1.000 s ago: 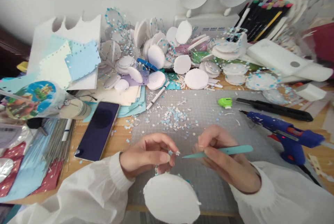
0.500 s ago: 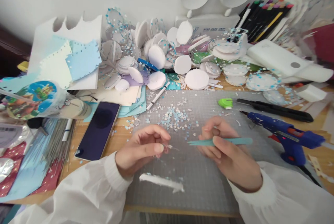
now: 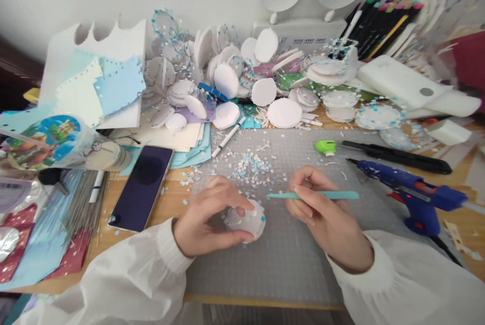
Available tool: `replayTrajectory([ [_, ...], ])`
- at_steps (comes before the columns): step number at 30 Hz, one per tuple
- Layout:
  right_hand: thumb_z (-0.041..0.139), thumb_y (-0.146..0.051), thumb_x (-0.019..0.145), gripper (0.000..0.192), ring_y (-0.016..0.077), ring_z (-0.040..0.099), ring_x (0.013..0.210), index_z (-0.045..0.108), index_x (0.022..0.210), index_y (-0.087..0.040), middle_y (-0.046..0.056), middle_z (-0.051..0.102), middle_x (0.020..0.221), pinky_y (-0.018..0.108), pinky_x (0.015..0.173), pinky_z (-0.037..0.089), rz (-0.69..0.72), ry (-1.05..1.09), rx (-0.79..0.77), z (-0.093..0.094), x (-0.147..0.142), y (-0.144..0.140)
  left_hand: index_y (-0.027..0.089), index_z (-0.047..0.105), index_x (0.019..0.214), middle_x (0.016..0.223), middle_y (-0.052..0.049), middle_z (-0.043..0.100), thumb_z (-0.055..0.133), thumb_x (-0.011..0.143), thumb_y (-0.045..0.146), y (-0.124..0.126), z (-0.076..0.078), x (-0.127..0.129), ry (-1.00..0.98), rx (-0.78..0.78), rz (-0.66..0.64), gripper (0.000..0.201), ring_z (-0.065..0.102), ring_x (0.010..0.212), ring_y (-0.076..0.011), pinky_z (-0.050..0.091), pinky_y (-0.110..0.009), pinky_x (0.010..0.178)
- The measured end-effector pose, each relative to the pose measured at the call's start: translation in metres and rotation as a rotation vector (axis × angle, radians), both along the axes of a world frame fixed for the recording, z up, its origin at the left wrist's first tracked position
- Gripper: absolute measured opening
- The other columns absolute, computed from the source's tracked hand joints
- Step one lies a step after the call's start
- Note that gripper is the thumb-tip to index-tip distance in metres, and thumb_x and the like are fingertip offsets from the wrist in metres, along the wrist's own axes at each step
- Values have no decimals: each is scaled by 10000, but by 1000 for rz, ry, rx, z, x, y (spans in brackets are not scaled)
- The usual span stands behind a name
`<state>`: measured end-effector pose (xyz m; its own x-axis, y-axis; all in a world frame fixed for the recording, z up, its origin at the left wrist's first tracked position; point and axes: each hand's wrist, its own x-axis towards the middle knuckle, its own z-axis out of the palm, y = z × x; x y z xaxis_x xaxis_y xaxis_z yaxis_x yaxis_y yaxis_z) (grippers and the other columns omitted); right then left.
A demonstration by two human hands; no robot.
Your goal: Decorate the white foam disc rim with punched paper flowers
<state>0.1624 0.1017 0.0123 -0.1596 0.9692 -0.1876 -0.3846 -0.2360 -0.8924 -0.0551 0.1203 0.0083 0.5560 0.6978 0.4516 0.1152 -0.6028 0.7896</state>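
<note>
The left hand (image 3: pixel 212 216) is clamped around a white disc (image 3: pixel 248 221) just above the grey mat (image 3: pixel 288 259). The right hand (image 3: pixel 322 214), beside the disc, pinches teal tweezers (image 3: pixel 312 195) whose tip points toward it. Beyond the disc lies confetti (image 3: pixel 252 168).

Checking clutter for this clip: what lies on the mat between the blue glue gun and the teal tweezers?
Bare grey cutting mat only, in the head view; the glue gun lies right of the tweezers.
</note>
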Motion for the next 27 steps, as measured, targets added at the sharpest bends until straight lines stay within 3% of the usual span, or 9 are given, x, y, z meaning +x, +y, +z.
replayTrajectory([
  [3, 578, -304, 859, 126, 57, 254, 428, 507, 805, -216, -87, 332, 510, 248, 449, 168, 1, 17, -12, 0, 1, 0, 175, 616, 989, 734, -33, 660, 824, 643, 342, 1, -1, 0, 80, 63, -29, 437, 563, 763, -185, 400, -333, 774],
  [6, 584, -308, 854, 121, 57, 242, 432, 505, 821, -221, -90, 324, 511, 246, 452, 164, 10, 28, -20, 0, 1, 1, 186, 598, 1058, 963, -91, 659, 818, 615, 428, 1, -1, -2, 135, 115, -42, 551, 574, 903, -227, 386, -365, 859],
  [9, 587, -309, 851, 118, 60, 232, 432, 499, 845, -229, -94, 316, 505, 246, 453, 163, 7, 27, -33, 0, 0, 1, 194, 533, 1205, 1215, -158, 566, 788, 606, 498, 1, 0, -3, 218, 86, -95, 718, 525, 1094, -301, 352, -431, 956],
  [12, 580, -303, 857, 109, 60, 233, 432, 499, 847, -230, -94, 309, 501, 248, 455, 165, 7, 40, -30, 0, 0, 1, 185, 423, 1328, 1328, -178, 487, 765, 617, 430, 2, 0, -3, 274, 18, -199, 826, 468, 1193, -330, 324, -479, 1016],
  [15, 584, -306, 857, 113, 57, 240, 434, 503, 844, -229, -93, 309, 504, 250, 455, 165, 8, 48, -29, -1, 0, 1, 179, 366, 1362, 1297, -157, 520, 718, 644, 273, 3, -2, -3, 267, -4, -267, 805, 460, 1213, -308, 324, -473, 1040],
  [18, 596, -313, 851, 124, 52, 240, 429, 506, 841, -229, -94, 306, 501, 246, 449, 164, 3, 46, -27, -1, 0, 1, 192, 379, 1336, 1231, -134, 561, 693, 684, 216, 2, -3, -4, 253, 4, -243, 724, 494, 1164, -279, 368, -437, 1001],
  [27, 585, -302, 876, 123, 50, 351, 438, 503, 825, -226, -88, 380, 519, 218, 455, 256, -144, -49, 68, -9, 0, 10, 214, 451, 1259, 1075, -106, 559, 773, 656, 459, 1, -1, -5, 303, 41, -22, 726, 542, 970, -246, 456, -354, 835],
])
